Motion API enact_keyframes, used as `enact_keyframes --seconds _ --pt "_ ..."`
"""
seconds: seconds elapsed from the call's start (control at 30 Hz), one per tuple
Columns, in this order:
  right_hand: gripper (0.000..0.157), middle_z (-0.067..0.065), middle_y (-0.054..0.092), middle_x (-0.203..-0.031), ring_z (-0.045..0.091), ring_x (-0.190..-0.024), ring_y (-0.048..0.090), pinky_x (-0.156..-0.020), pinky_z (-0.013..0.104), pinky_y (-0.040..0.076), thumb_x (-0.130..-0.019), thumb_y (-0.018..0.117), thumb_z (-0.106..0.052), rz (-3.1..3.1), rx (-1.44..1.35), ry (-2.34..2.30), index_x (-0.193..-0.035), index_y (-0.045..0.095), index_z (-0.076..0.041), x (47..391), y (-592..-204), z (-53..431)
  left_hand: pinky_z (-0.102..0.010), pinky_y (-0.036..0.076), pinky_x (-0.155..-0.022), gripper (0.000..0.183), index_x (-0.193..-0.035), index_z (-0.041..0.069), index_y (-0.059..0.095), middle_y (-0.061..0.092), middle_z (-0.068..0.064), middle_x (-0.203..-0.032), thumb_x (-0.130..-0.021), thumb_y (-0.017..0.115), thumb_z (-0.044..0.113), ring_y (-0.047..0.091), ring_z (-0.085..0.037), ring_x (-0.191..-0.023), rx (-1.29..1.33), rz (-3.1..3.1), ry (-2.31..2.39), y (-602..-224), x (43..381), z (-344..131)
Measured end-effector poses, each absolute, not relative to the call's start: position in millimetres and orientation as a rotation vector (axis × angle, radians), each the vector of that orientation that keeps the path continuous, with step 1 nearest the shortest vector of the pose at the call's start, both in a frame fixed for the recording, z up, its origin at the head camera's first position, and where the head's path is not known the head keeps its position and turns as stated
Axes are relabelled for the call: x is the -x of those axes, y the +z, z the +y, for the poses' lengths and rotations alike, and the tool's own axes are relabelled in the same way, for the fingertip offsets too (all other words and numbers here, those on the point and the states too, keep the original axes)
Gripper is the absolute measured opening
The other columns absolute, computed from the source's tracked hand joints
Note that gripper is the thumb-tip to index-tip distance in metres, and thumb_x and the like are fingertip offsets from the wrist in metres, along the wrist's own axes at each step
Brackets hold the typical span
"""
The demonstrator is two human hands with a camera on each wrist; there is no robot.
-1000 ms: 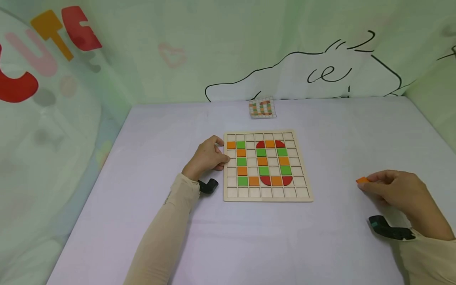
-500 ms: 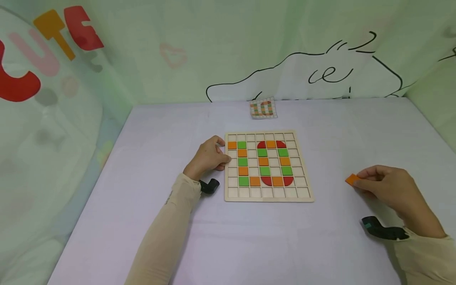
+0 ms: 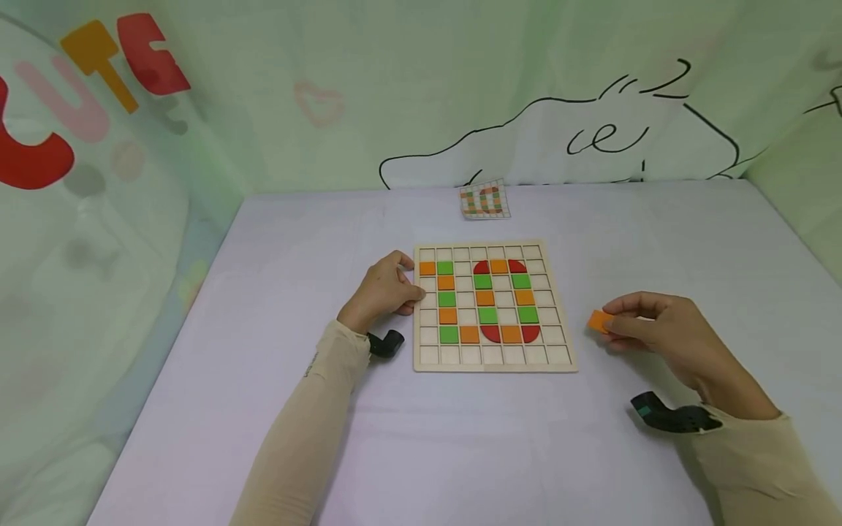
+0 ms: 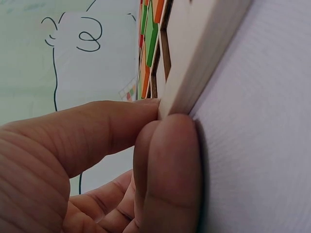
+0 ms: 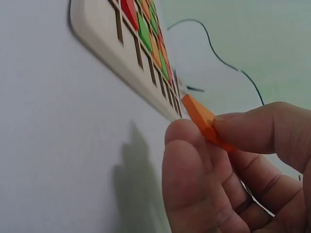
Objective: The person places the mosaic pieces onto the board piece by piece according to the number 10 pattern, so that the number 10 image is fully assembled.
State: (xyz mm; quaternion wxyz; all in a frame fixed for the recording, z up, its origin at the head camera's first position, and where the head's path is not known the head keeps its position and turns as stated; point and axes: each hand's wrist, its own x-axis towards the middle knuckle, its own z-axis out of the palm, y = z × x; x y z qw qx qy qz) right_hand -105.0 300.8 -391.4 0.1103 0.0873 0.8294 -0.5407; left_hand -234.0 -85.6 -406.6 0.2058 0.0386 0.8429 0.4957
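Note:
A square wooden grid board [image 3: 559, 356] lies on the white table, with orange, green and red tiles set in some of its cells. My left hand [image 3: 383, 286] pinches the board's left edge, thumb over the rim and fingers against its side, as the left wrist view shows. To the right of the board, my right hand [image 3: 664, 340] holds an orange square tile [image 3: 598, 321] between thumb and fingers. The right wrist view shows this orange tile [image 5: 201, 119] tilted, raised over the table near the board's right side.
Behind the board lies a small printed card [image 3: 484, 200] with a coloured grid pattern. A pale green curtain [image 3: 263, 95] with letters and line drawings hangs along the table's back and left side. Each wrist carries a black camera mount [image 3: 674, 416].
My right hand has moved left with the orange tile, from the table's right side to near the board. The left hand has stayed on the board's edge.

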Motion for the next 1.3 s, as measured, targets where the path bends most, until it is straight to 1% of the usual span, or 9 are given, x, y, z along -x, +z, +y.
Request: enact_keyframes --seconds 0.17,0.27,0.53,0.7,0.8,1.0,1.1,1.3 --pt "0.037 0.005 0.066 -0.107 0.015 -0.080 0.075 -0.075 0.028 0.065 -0.098 0.071 -0.009 2.425 -0.228 -1.568 -0.125 0.059 0.012 113.4 -389.7 275.3 -0.025 0.062 -0.061 0.051 -0.133 0.003 0.052 0.057 -0.011 -0.095 -0.090 0.079 0.002 0.066 -0.015 -0.065 -0.104 2.351 1.380 -406.3 233.1 -85.4" --pt "0.037 0.008 0.067 -0.106 0.015 -0.081 0.075 -0.075 0.028 0.065 -0.098 0.071 -0.008 2.398 -0.224 -1.576 -0.126 0.059 0.013 117.9 -388.9 263.1 -0.025 0.062 -0.061 0.051 -0.133 0.004 0.052 0.057 -0.011 -0.095 -0.090 0.079 0.003 0.066 -0.015 -0.065 -0.101 2.354 1.375 -406.1 232.7 -85.2" --pt "0.035 0.008 0.070 -0.099 0.016 -0.078 0.073 -0.073 0.027 0.065 -0.097 0.072 -0.009 2.333 -0.168 -1.611 -0.124 0.061 0.012 127.9 -390.1 234.8 -0.025 0.062 -0.061 0.051 -0.133 0.004 0.052 0.058 -0.012 -0.095 -0.090 0.079 0.003 0.066 -0.015 -0.064 -0.096 2.354 1.373 -405.7 232.6 -85.0" --pt "0.032 0.012 0.068 -0.103 0.018 -0.081 0.074 -0.075 0.030 0.065 -0.097 0.070 -0.007 2.275 -0.149 -1.634 -0.122 0.061 0.011 133.7 -386.5 216.0 -0.026 0.063 -0.061 0.051 -0.133 0.003 0.052 0.058 -0.012 -0.096 -0.090 0.079 0.001 0.066 -0.015 -0.065 -0.104 2.352 1.379 -405.8 233.1 -85.4" --pt "0.031 0.012 0.069 -0.105 0.018 -0.083 0.073 -0.077 0.031 0.065 -0.096 0.070 -0.006 2.252 -0.128 -1.632 -0.122 0.062 0.010 137.5 -383.7 205.2 -0.026 0.063 -0.061 0.051 -0.133 0.003 0.052 0.058 -0.012 -0.096 -0.090 0.079 0.001 0.066 -0.016 -0.065 -0.104 2.353 1.376 -406.3 233.6 -85.4" --pt "0.027 0.013 0.073 -0.101 0.020 -0.082 0.073 -0.076 0.032 0.066 -0.097 0.069 -0.007 2.234 -0.044 -1.625 -0.119 0.064 0.009 146.1 -382.7 185.5 -0.026 0.063 -0.060 0.051 -0.133 0.003 0.052 0.058 -0.012 -0.095 -0.090 0.079 0.002 0.066 -0.016 -0.065 -0.093 2.356 1.368 -405.4 233.7 -85.1" --pt "0.025 0.014 0.073 -0.101 0.021 -0.082 0.074 -0.075 0.032 0.066 -0.096 0.069 -0.006 2.221 -0.025 -1.626 -0.117 0.065 0.008 150.3 -383.8 176.2 -0.026 0.063 -0.060 0.050 -0.132 0.004 0.052 0.057 -0.012 -0.096 -0.090 0.079 0.002 0.066 -0.016 -0.066 -0.089 2.358 1.364 -405.4 233.7 -84.8" --pt "0.026 0.015 0.072 -0.097 0.023 -0.083 0.075 -0.077 0.033 0.066 -0.094 0.071 -0.004 2.148 0.005 -1.670 -0.116 0.065 0.009 153.8 -383.0 160.0 -0.027 0.063 -0.060 0.050 -0.132 0.004 0.052 0.057 -0.012 -0.096 -0.090 0.080 0.002 0.066 -0.015 -0.066 -0.086 2.359 1.367 -406.9 234.1 -84.9"
